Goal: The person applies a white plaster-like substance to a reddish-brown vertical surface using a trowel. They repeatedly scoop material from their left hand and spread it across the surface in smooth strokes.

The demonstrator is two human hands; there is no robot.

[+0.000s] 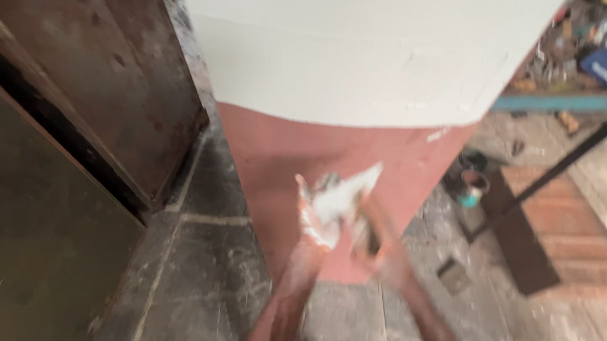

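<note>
Head view, blurred by motion

- White-smeared blade: flat, pale, coated in white paste, tip slanting up to the right; held in front of the reddish-brown lower face of the panel, just below its white-coated upper part
- Left hand: streaked white, raised against the blade's left side; fingers too blurred to tell whether clenched or released
- Right hand: just right of the left hand, apparently wrapped round the blade's dark lower end; grasp cannot be told for certain
- Rusty metal sheets: left of the panel, leaning upright
- Floor: dark slabs, pale joints, white dust, below the panel
- Small tin: right of the panel, on the floor
- Wooden planks: right of the panel, beyond the tin
</note>
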